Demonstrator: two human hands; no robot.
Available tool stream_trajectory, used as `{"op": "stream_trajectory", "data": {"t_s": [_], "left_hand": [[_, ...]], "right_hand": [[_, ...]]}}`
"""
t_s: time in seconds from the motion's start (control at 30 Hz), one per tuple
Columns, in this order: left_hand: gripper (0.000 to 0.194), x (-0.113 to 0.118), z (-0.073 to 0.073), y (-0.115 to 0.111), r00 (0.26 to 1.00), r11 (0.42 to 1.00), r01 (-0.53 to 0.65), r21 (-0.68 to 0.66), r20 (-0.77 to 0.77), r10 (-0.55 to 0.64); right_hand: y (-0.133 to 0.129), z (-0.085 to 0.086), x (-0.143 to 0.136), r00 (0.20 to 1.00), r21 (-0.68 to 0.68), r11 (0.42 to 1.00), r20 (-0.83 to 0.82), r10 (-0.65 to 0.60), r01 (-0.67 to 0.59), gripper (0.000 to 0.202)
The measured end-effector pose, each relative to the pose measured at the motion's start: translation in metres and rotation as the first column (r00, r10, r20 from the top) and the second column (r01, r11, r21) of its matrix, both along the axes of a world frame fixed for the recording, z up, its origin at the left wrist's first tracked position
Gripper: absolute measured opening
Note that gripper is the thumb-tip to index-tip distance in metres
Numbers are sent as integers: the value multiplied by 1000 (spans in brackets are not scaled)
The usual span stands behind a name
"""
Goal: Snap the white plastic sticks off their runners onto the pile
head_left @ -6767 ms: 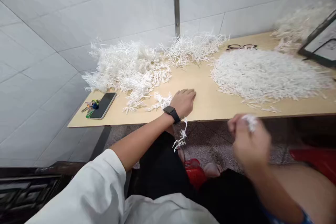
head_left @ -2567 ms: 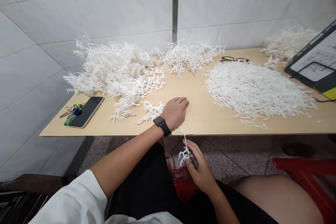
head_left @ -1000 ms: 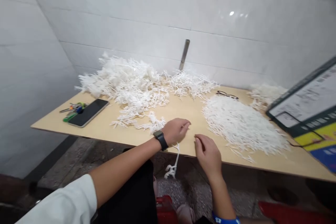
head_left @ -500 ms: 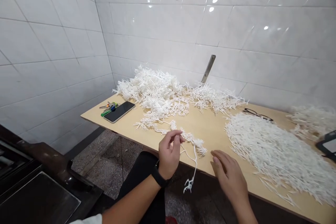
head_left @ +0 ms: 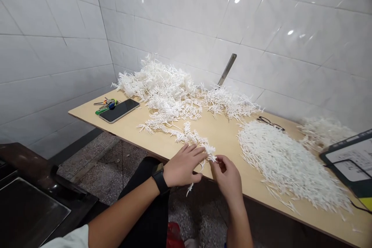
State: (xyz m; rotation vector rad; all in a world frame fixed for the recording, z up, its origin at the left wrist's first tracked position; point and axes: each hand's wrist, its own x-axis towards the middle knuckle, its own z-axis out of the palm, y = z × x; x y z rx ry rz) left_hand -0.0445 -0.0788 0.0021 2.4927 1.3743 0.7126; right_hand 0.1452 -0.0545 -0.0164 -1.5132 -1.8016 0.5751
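A strand of white branched plastic sprues (head_left: 188,133) trails from the big pile to the table's front edge. My left hand (head_left: 184,166), with a dark watch on its wrist, lies over the near end of this strand, fingers stretched out and palm down. One thin white branch hangs below its thumb, past the table edge. Close by on the right, my right hand (head_left: 228,174) has thumb and forefinger brought together at the tip of a white sprue (head_left: 213,158). Its other fingers are curled, and the exact grip is partly hidden.
A tangled white pile (head_left: 165,81) fills the table's back left, near a phone (head_left: 119,111) and keys (head_left: 109,103). To the right lie a wide heap of small white pieces (head_left: 290,162), eyeglasses (head_left: 271,123) and a dark-framed panel (head_left: 348,159). A metal bracket (head_left: 227,69) stands at the wall.
My left hand has gone from pinched fingers to spread fingers lying over the strand. My right hand has moved left from the bare table to the strand's end. The view has shifted rightward.
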Motion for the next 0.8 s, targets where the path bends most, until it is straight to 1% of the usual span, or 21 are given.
{"op": "stream_trajectory", "data": {"t_s": [0.07,0.1,0.13,0.2,0.27,0.3,0.33,0.4,0.47,0.53,0.67,0.73,0.8], "left_hand": [[39,-8,5,2,997,997,80,-21,25,-79],[31,-12,9,4,994,995,95,-31,49,-94],[24,-14,13,5,994,996,85,-38,74,-82],[18,-14,20,9,993,999,7,-36,115,-3],[16,-9,24,15,990,998,-61,-14,130,63],[16,-5,24,18,990,998,-61,3,130,60],[16,-2,22,20,992,999,-33,20,125,30],[23,5,18,25,993,998,49,46,109,-54],[30,9,11,27,992,995,85,58,93,-90],[32,12,6,26,994,997,61,51,83,-65],[41,14,2,24,998,999,-13,40,60,10],[38,13,2,24,998,999,-14,38,54,12],[37,12,3,26,998,1000,16,17,64,-17]], "right_hand": [[-4,2,4,999,-25,999,-39,33,-34,33],[-6,3,7,996,-41,998,-68,52,-54,34],[-7,5,8,993,-56,996,-95,69,-75,35],[-9,8,11,987,-83,991,-127,98,-109,35],[-9,9,11,986,-94,988,-126,108,-120,34],[-8,10,12,987,-92,988,-117,111,-122,33],[-8,9,12,987,-88,988,-109,117,-127,33],[-7,9,13,984,-85,985,-114,140,-150,34],[-7,9,13,977,-98,980,-142,161,-175,35],[-8,10,13,975,-107,978,-149,163,-180,34],[-9,12,12,984,-75,982,-56,170,-174,31],[-10,11,13,979,-78,976,-60,197,-202,31],[-10,10,16,970,-116,966,-102,218,-230,31]]}}
